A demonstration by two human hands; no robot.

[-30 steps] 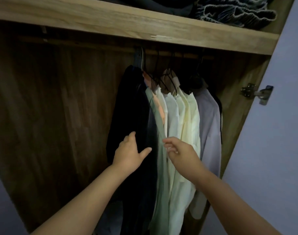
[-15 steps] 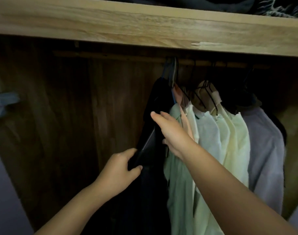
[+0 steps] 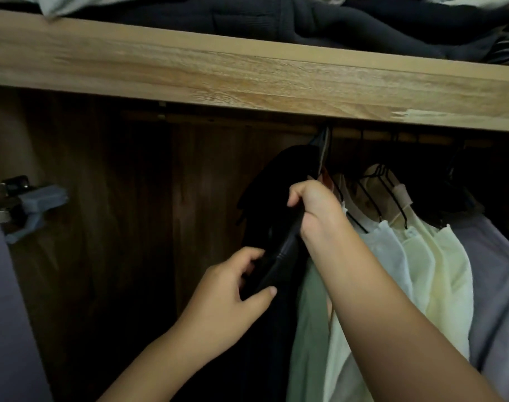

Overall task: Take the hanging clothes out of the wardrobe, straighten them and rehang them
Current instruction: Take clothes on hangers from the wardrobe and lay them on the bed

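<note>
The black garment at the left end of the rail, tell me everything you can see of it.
The black garment looks like dark, soft cloth, its detail lost in shadow. It hangs from the rail, leftmost of the row, beside a pale green shirt. The right hand grips it near the shoulder; the left hand holds a fold lower down.

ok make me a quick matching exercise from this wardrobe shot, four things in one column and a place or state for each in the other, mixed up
Things
1. black garment
2. dark folded clothes
3. pale green shirt
4. metal hinge

Places or states
A. on the left side of the wardrobe
B. lying on top of the wooden shelf
C. held by both the left hand and the right hand
D. hanging just right of the black one

Pairs: 1-C, 2-B, 3-D, 4-A
</note>
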